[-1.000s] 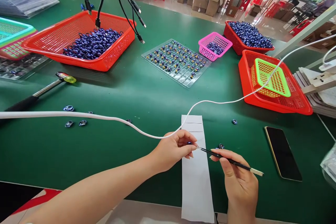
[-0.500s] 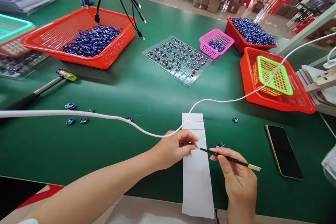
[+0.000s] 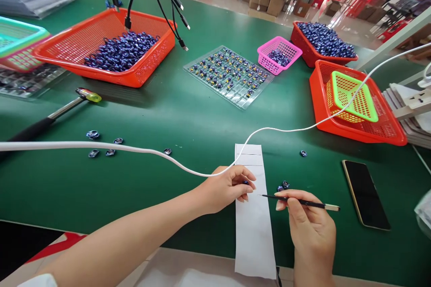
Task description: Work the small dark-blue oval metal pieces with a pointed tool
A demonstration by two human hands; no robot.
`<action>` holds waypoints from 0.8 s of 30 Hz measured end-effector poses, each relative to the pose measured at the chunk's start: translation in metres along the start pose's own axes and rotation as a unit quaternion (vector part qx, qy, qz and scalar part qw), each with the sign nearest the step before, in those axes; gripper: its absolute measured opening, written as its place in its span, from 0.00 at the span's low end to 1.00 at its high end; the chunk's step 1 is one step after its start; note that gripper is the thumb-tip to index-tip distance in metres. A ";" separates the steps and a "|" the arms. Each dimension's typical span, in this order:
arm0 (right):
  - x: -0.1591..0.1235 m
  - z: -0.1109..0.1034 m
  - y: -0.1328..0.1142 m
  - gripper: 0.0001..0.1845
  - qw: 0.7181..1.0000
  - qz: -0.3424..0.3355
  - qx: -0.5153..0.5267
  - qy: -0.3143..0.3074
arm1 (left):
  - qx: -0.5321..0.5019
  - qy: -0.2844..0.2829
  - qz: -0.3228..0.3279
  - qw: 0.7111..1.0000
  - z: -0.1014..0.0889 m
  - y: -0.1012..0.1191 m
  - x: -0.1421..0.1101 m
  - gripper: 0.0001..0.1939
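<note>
Here, a small dark-blue metallic part point(image 3: 245, 183) is pinched between the thumb and fingertips of the left hand point(image 3: 226, 188), which rests at the left edge of a long white paper strip point(image 3: 253, 224) on the near side of the green table point(image 3: 188, 112). The strip appears to serve as a clean, pale backing against which the tiny part can be seen. A thin black brush with a pale handle end point(image 3: 301, 203) is clamped in the fingers of the right hand point(image 3: 310, 228), pen-fashion and nearly level, tip pointed left toward the part; such a grip is judged to suit fine work. A white cable point(image 3: 279, 130) is draped across the table, passing just behind the left hand. Two loose blue parts point(image 3: 283, 185) lie just right of the strip, near the brush. A black phone point(image 3: 366, 194) lies to the right. Further off, a clear compartment tray point(image 3: 228, 76) of parts and a large orange basket of blue parts point(image 3: 107, 47) at far left are noted.

Compared with half a second ago: the brush tip, then touching the pinched part, is now apart from it, with a small gap between; the brush has been levelled. The left-hand pinch is unchanged.
</note>
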State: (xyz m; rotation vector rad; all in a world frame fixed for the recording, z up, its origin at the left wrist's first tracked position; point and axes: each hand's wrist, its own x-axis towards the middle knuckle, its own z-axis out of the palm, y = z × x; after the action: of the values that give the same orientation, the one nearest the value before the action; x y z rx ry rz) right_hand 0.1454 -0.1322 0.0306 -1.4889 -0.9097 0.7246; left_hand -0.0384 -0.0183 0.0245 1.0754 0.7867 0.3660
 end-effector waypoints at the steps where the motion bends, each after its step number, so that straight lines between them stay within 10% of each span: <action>1: 0.000 0.000 0.001 0.06 1.000 -0.001 0.009 0.009 | -0.005 -0.006 0.000 1.000 0.000 -0.001 0.000 0.07; 24: -0.012 0.010 0.003 0.06 0.988 -0.139 -0.054 0.036 | 0.108 0.004 0.006 0.994 0.005 0.001 -0.006 0.18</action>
State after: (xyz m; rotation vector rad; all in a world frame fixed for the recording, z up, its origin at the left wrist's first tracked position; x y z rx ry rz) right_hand 0.1311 -0.1371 0.0258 -1.4355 -1.0898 0.4199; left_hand -0.0392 -0.0248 0.0288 1.2815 0.8408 0.2992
